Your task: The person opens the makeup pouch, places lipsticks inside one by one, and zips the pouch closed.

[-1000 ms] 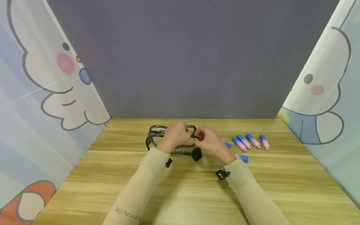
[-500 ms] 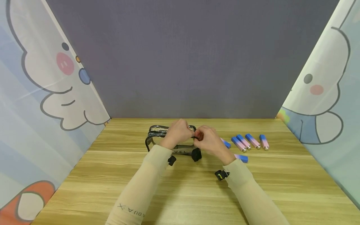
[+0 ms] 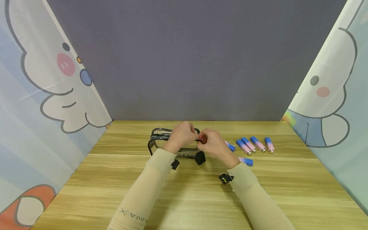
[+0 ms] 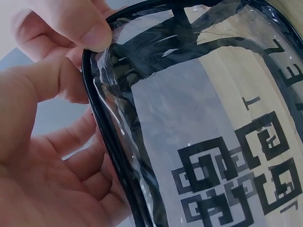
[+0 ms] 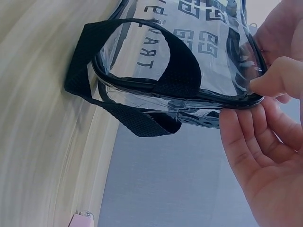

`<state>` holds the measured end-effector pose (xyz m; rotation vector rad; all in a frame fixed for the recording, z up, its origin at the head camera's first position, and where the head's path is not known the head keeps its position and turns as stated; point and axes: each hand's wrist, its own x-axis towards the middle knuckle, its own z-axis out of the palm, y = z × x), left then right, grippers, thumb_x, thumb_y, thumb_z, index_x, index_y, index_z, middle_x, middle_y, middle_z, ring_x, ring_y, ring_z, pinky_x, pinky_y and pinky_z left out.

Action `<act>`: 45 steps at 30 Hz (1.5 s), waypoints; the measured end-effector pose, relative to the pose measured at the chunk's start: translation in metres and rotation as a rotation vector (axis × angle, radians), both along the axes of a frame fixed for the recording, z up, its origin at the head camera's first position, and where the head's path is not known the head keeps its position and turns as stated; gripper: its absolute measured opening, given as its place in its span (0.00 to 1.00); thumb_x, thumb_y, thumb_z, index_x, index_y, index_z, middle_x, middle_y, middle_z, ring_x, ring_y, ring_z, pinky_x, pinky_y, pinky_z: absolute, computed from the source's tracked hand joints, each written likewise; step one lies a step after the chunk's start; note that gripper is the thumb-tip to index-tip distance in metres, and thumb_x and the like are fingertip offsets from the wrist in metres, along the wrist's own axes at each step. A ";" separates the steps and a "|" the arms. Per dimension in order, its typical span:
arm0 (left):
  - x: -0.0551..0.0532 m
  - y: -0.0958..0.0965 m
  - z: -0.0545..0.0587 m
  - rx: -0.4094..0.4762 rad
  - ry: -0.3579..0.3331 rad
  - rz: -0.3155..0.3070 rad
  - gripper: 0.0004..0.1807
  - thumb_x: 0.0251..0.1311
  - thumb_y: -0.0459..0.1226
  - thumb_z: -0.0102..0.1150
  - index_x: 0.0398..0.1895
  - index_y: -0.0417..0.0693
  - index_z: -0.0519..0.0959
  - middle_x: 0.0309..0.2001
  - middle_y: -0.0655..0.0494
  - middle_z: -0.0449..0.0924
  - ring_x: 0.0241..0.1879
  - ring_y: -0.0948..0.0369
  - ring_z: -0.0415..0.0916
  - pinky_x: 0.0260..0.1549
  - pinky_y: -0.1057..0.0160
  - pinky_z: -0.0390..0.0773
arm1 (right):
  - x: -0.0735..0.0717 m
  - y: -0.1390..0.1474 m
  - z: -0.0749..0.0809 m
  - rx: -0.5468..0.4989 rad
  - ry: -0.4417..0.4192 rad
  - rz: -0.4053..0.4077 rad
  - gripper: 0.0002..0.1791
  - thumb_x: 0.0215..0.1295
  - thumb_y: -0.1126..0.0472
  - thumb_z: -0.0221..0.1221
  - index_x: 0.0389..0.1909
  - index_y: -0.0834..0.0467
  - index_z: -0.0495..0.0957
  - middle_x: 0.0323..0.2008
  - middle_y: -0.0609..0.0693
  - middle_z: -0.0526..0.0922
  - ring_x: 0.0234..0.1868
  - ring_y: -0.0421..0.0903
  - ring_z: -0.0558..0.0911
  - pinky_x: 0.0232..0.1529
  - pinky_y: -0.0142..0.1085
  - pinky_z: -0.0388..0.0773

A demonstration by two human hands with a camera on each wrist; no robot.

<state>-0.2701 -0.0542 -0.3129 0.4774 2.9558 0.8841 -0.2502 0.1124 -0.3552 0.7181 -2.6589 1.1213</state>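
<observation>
A clear travel pouch (image 3: 159, 137) with black piping and dark printing stands upright on the table in the head view. At its upper right corner my left hand (image 3: 182, 136) pinches the edge, knuckles up. From the right, my right hand (image 3: 213, 143) pinches the same corner, close against the left fingertips. The left wrist view has the see-through panel (image 4: 189, 113) and its black-trimmed edge near the fingers. A black webbing strap (image 5: 184, 71) loops from the pouch's end in the right wrist view. What lies between the pinching fingertips is hidden.
Several slim blue-and-pink tubes (image 3: 244, 147) with shiny ends lie right of the pouch. One tube (image 3: 246, 161) lies nearer, beside the right wrist. A grey panel (image 3: 198, 64) stands behind the wooden table (image 3: 115, 179), with cartoon-printed curtains (image 3: 325, 80) at both sides.
My left hand and forearm have shifted slightly right, closer to my right hand. My right hand keeps its place at the pouch's corner.
</observation>
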 end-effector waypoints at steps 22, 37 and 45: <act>0.004 0.005 -0.001 -0.313 0.271 -0.083 0.24 0.64 0.29 0.57 0.14 0.53 0.58 0.15 0.60 0.50 0.17 0.63 0.48 0.19 0.64 0.54 | -0.001 0.000 -0.003 0.017 0.022 -0.015 0.06 0.60 0.66 0.62 0.38 0.59 0.81 0.34 0.48 0.78 0.31 0.42 0.76 0.36 0.39 0.77; 0.005 -0.009 0.014 -0.193 0.049 -0.209 0.21 0.62 0.18 0.50 0.17 0.50 0.66 0.18 0.60 0.52 0.19 0.62 0.47 0.22 0.64 0.53 | 0.000 -0.001 -0.004 0.028 0.038 -0.016 0.05 0.61 0.66 0.63 0.37 0.59 0.81 0.33 0.47 0.77 0.31 0.42 0.76 0.35 0.39 0.77; 0.004 -0.008 0.016 -0.174 -0.002 -0.171 0.26 0.59 0.20 0.49 0.12 0.54 0.55 0.13 0.61 0.44 0.16 0.64 0.40 0.19 0.64 0.48 | 0.000 -0.001 -0.002 0.036 0.045 -0.009 0.04 0.61 0.66 0.63 0.37 0.58 0.80 0.33 0.47 0.77 0.31 0.42 0.76 0.36 0.38 0.76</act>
